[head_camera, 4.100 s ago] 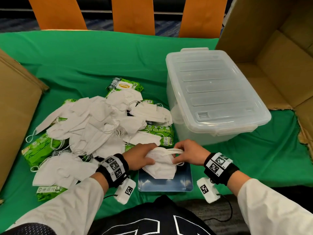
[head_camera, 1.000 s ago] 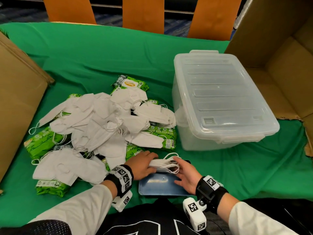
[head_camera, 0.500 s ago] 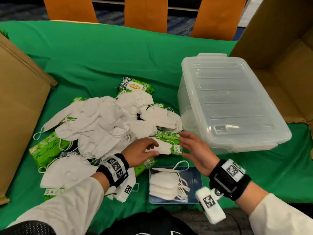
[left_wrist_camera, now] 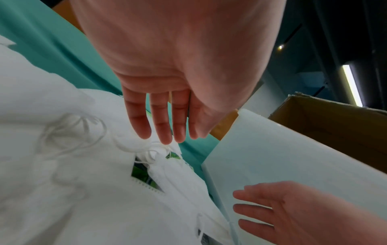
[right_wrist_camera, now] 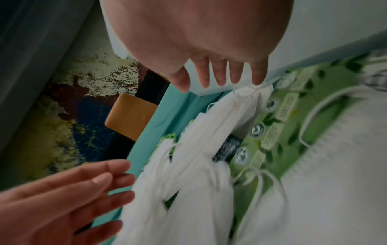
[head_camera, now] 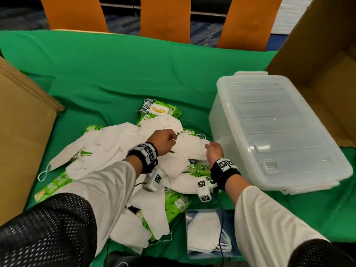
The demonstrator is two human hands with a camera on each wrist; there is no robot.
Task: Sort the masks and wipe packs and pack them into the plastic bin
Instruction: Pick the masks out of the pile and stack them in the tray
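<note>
A loose pile of white masks (head_camera: 107, 149) lies on green wipe packs (head_camera: 159, 110) on the green cloth. My left hand (head_camera: 165, 139) and right hand (head_camera: 212, 149) reach to either end of one white mask (head_camera: 190, 147) beside the clear plastic bin (head_camera: 269, 132), whose lid is on. In the left wrist view the left hand (left_wrist_camera: 167, 132) has straight fingers, tips on the mask's ear loops (left_wrist_camera: 146, 149). In the right wrist view the right hand (right_wrist_camera: 220, 79) also has straight fingers, one tip touching the mask's end (right_wrist_camera: 251, 90). Neither hand grips anything.
A blue tray (head_camera: 194, 256) near the table's front edge carries a small stack of masks (head_camera: 206, 234). Cardboard boxes stand at the left (head_camera: 23, 141) and behind the bin at the right (head_camera: 327, 64). Orange chair backs (head_camera: 163, 16) line the far edge.
Both hands set a stack of masks on the blue tray, let go, and moved forward into the pile, now at a mask beside the bin.
</note>
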